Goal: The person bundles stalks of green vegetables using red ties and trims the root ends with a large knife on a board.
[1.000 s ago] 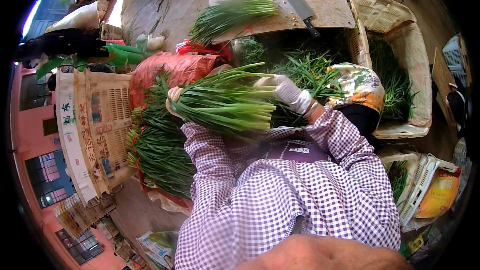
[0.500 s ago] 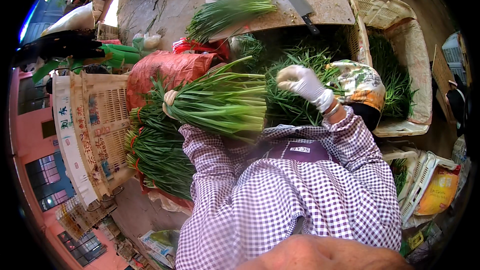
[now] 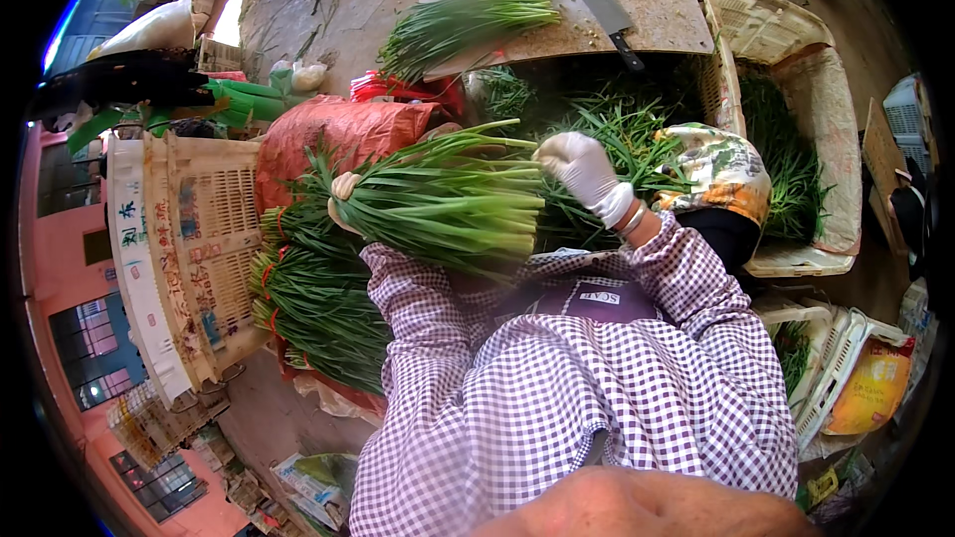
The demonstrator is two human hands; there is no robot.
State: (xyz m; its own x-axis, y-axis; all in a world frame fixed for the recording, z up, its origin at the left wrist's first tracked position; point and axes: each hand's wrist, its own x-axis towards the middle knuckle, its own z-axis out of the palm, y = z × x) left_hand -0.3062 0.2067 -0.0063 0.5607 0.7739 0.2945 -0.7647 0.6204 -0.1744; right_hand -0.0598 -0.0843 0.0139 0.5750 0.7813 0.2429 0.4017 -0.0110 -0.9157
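Since the frame half a second ago, we see that the right hand in its thin white glove (image 3: pixel 585 171) has come back leftward to the pale stem ends, while the thick, fan-shaped bundle of long flat green leaves with whitish stems (image 3: pixel 448 204) keeps nearly the same place in front of the chest. We find this bundle between the two hands, leaves to the left, stem ends to the right. The left hand in a pale glove (image 3: pixel 344 197) is closed around its leafy part, gripping it firmly. On the right hand the fingers are curled in just beside one jutting stem; whether they pinch it or merely come near, we cannot tell.

As for progress, we judge the gathering of this bundle to be well along, and its stem ends look only roughly level. We can make out no band on it, so tying seems left to do. Below and left of it, a stack of dark green bundles bound with thin red bands (image 3: pixel 333 313) looks finished.

Farther out, we see a loose heap of green leaves (image 3: pixel 617 134) behind the right hand, so plenty appears unsorted. Beyond lies a stained whitish board (image 3: pixel 657 0) bearing another green bunch with pale stems (image 3: pixel 477 25) and a broad steel cleaver with a black handle (image 3: pixel 601 4).
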